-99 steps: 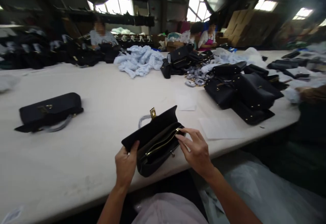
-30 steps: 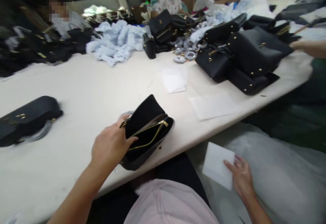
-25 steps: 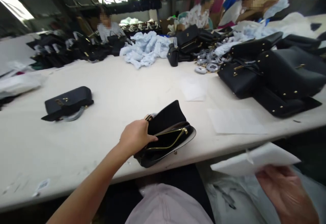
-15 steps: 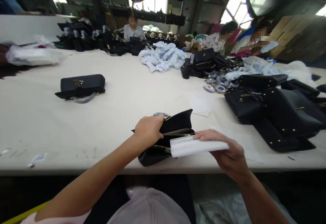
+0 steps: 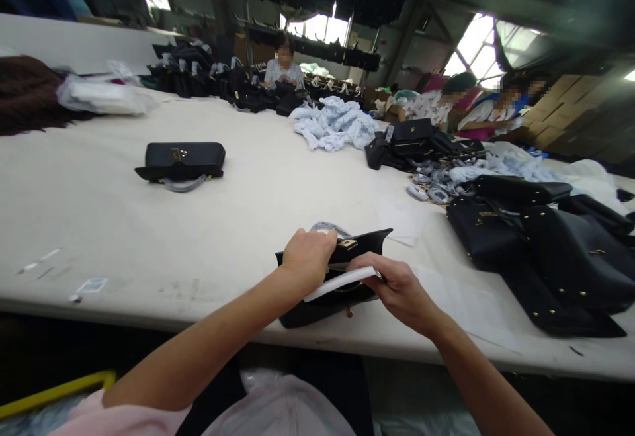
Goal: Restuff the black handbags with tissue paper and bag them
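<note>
A black handbag [image 5: 307,315] lies open near the table's front edge, its flap raised and a gold clasp showing. My left hand [image 5: 308,257] is closed on the back edge of the bag by the flap. In my right hand [image 5: 397,287] is a folded white paper sheet [image 5: 342,282], held edge-on over the bag's opening, with its lower part partly inside the mouth. The right fingertips reach into the opening and are partly hidden. A grey-wrapped handle [image 5: 330,227] rests behind the flap.
Another black handbag [image 5: 186,158] lies at left on the white table [image 5: 258,184]. At right are piled black bags [image 5: 575,251] and wrapped handles [image 5: 431,184]. Crumpled pale-blue wrapping [image 5: 337,124] sits farther back. Several people work beyond the table.
My right hand has moved left with the white paper, which has turned from flat-facing to edge-on over the bag's mouth. The camera view has tilted and shifted slightly.
</note>
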Demonstrator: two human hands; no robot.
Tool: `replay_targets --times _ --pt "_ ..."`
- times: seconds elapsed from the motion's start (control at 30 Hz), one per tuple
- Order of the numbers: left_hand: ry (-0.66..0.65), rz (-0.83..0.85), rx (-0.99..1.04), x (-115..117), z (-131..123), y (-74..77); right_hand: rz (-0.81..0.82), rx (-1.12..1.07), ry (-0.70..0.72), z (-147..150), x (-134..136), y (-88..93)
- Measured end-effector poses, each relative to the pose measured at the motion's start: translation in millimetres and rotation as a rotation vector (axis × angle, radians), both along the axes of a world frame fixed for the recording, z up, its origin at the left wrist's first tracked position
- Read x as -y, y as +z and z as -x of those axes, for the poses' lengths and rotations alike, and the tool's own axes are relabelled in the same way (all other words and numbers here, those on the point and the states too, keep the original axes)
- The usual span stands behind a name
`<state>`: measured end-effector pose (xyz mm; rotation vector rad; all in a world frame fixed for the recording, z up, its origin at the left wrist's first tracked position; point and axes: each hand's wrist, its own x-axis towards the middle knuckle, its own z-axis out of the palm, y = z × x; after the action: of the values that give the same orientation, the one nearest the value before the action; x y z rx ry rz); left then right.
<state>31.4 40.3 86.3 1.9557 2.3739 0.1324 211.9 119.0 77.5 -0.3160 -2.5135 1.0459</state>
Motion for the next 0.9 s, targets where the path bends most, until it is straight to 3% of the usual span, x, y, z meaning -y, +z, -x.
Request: replay_targets --times 0.1,0.3,0.47,0.63,0.77,0.9 --pt "-0.021 0.004 -0.008 0.8 0.3 -1.8 -0.067 0.031 0.042 -1.6 -4.6 7.0" --pt "-0.072 -0.005 -0.033 2.9 -0.1 -7.5 -0.307 0.161 0.007 -7.1 -7.9 40.6" --pt "-0.061 -0.013 -0.076 8.6 0.0 -10.6 -0.341 0.171 -0.005 5.2 -1.8 17.7" --pt "-0.082 -0.063 -0.052 16.9 6.2 -16.9 -0.204 -0.026 -0.017 10.1 1.9 -5.9" --pt "-0.106 -0.084 -0.017 20.9 12.0 -23.5 -0.086 -0.097 -0.070 15.7 -2.1 -12.0" --pt "-0.089 -0.065 0.014 22.4 13.3 -24.7 -0.043 -0.011 -0.030 16.3 -7.5 -8.3"
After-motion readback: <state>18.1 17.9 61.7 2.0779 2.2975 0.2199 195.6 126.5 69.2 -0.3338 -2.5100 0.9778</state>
